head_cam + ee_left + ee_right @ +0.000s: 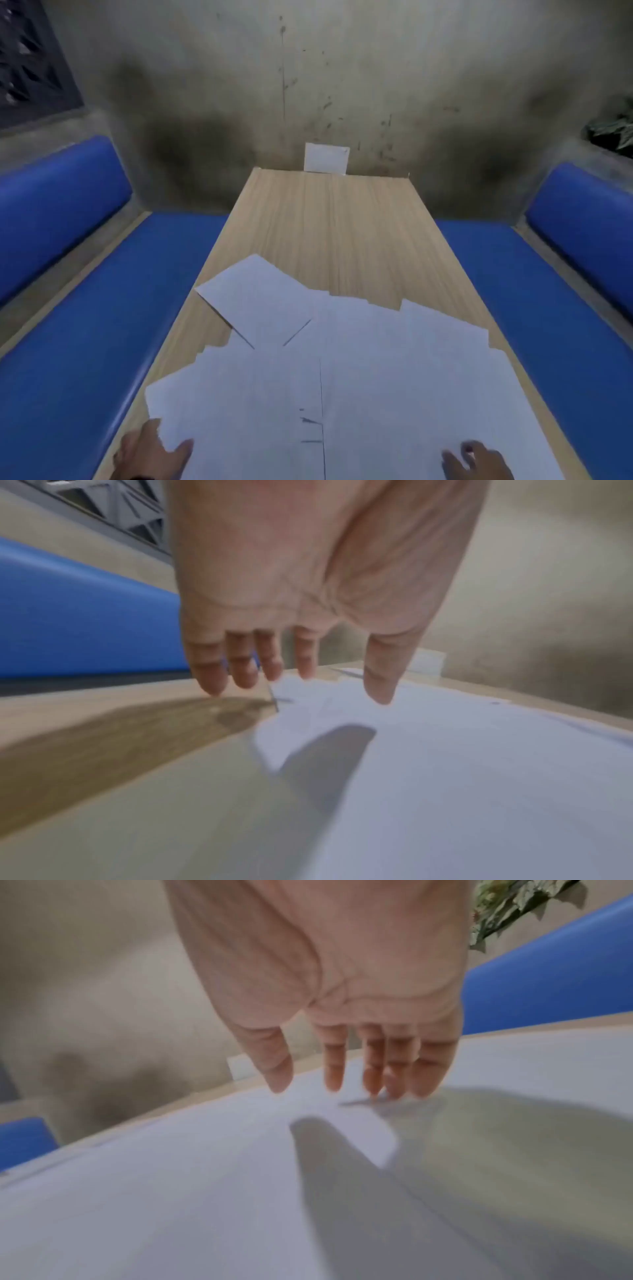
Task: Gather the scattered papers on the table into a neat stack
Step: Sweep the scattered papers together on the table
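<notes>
Several white papers (342,370) lie scattered and overlapping across the near half of a long wooden table (329,219); one sheet (253,298) sticks out at an angle toward the far left. My left hand (154,448) is at the near left edge of the spread, fingers straight, the thumb over a sheet's corner. In the left wrist view that hand (301,685) hovers just above the papers (445,764) with fingers extended. My right hand (476,459) is over the near right sheets, fingers straight in the right wrist view (342,1088), holding nothing.
Blue padded benches (102,308) (548,308) run along both sides of the table. A small white card (327,158) stands at the table's far end against a stained wall. Green leaves (613,132) show at the far right.
</notes>
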The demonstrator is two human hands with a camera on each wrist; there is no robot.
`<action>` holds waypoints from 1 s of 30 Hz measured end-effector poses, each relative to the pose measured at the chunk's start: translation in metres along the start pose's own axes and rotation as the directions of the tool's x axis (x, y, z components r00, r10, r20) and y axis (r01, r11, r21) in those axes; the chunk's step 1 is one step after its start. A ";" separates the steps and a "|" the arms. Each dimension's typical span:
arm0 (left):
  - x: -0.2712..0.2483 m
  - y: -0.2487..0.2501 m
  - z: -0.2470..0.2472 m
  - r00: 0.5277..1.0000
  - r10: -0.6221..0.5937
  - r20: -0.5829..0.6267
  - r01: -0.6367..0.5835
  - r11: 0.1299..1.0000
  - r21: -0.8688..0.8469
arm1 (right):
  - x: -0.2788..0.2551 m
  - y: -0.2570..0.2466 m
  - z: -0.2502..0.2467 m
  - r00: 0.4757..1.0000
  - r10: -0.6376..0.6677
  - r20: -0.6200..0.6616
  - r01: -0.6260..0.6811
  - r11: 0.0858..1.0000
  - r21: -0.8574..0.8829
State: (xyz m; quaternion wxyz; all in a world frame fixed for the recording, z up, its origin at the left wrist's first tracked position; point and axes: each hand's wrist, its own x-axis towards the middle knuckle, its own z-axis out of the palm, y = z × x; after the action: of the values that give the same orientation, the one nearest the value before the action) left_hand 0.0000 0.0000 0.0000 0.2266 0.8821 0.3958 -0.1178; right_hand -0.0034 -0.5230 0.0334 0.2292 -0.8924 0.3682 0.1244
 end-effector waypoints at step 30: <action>-0.033 0.130 0.043 0.957 0.204 0.205 -0.039 0.794 -0.606 | -0.007 -0.039 0.038 0.995 0.040 0.097 -0.025 0.988 -0.152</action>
State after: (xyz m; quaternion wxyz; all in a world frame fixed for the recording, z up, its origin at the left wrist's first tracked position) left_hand 0.0747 -0.1187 0.0153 0.5492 0.7665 0.3214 -0.0870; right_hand 0.0175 -0.4748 0.0155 0.1771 -0.8938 0.3603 0.1998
